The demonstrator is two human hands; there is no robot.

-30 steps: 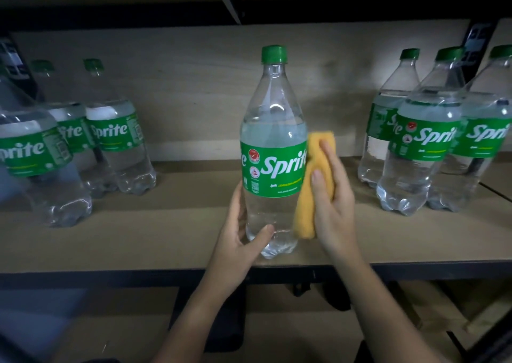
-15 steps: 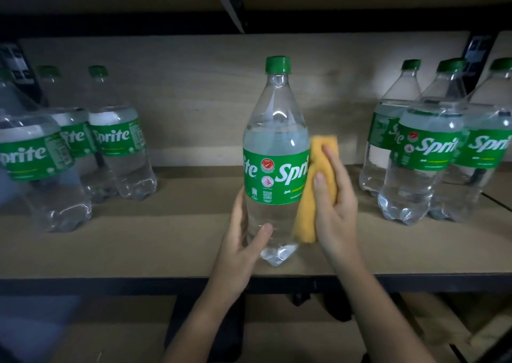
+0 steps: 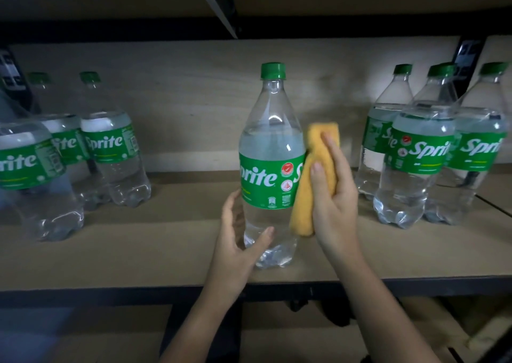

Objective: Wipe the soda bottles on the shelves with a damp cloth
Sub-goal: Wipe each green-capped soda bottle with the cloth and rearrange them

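We see the left hand (image 3: 235,249) wrapped loosely around the lower part of a Sprite bottle (image 3: 273,165), thumb across the clear front near the base and fingers curled behind it on the left side, so it grips the bottle. The right hand (image 3: 333,196) grips a folded yellow cloth (image 3: 307,179), fingers bent over its outer face and the thumb hidden behind; the cloth is pressed flat against the bottle's right flank, covering the right edge of the green label and reaching from just above the label down toward the base.

The bottle stands upright near the front middle of a wooden shelf (image 3: 166,251), its base on or just over the board; we cannot tell which. It is clear plastic with a green cap (image 3: 273,70), filled with colourless liquid to just above the label, with an empty neck. The label faces us with the letters "prite" and two small round red-and-white marks.

To the left, well apart, stands a group of three Sprite bottles (image 3: 110,154), blurred at the frame edge. To the right, near the cloth hand but not touching it, stands another group of three Sprite bottles (image 3: 415,163), upright and close together. A dark metal rail (image 3: 83,296) edges the front of the shelf.
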